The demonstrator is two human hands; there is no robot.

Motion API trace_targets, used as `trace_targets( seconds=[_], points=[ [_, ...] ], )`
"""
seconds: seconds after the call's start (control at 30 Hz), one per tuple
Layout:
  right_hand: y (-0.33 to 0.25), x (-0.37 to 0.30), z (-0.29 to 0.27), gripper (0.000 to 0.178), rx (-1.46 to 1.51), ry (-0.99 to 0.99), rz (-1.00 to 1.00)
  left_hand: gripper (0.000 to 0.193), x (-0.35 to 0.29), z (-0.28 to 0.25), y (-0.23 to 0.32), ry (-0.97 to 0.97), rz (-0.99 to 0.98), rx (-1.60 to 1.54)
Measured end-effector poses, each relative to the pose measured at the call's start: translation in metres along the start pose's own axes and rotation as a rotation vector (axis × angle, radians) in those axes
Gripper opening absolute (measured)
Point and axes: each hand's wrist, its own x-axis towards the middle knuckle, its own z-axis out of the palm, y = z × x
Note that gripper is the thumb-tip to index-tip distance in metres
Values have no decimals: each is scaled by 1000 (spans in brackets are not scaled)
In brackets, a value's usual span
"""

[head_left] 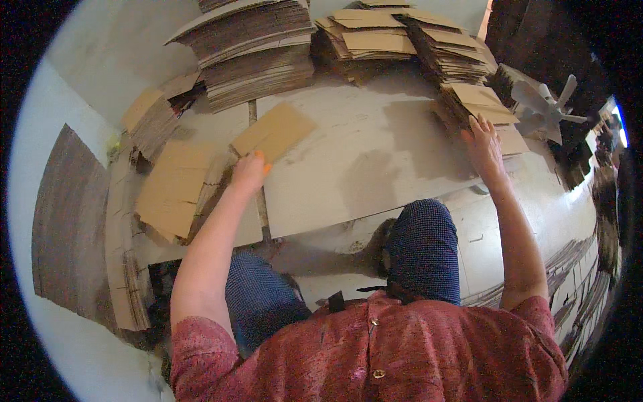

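Observation:
My left hand [250, 171] is closed on the near edge of a flat brown cardboard piece [278, 128], which tilts over the left part of the pale work surface [321, 181]. Something orange shows at its fingertips. On the right, my right hand [485, 149] has its fingers stretched out, with the tips at the near edge of a stack of cardboard pieces [481, 97]. Whether they press on the stack or only hover by it, I cannot tell. Left of my left forearm lies another pile of cardboard pieces [173, 184].
Tall stacks of cardboard sheets [258, 63] rise at the back left, with more cardboard piles [375, 40] at the back middle. A fan with pale blades [550, 107] stands at the far right. Cardboard sheets [70, 224] lean against the left wall. My knees [423, 251] are at the surface's near edge.

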Motion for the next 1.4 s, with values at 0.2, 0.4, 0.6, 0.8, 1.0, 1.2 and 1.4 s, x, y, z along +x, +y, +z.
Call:
trace_targets(
  seconds=[0.2,0.4,0.6,0.8,1.0,1.2,1.4],
  points=[
    [-89,-54,5,27,647,29,-200,26,10,-5,-2,162,-3,150],
    [-175,-76,-20,41,1351,-470,89,13,0,-21,-8,538,50,62],
    [-212,-69,-25,47,2034,-786,604,20,-59,-36,52,741,317,-292],
    [-197,-83,7,33,2093,-577,709,39,-137,-28,93,595,532,-272],
    [-174,-98,11,26,1593,-507,390,71,-117,-78,-32,348,-371,253],
    [-181,-100,-22,25,1643,-333,229,22,-109,-105,-63,181,-402,143],
    [-190,-80,-69,21,1835,-151,84,19,-120,-140,38,193,-42,-239]
  ],
)
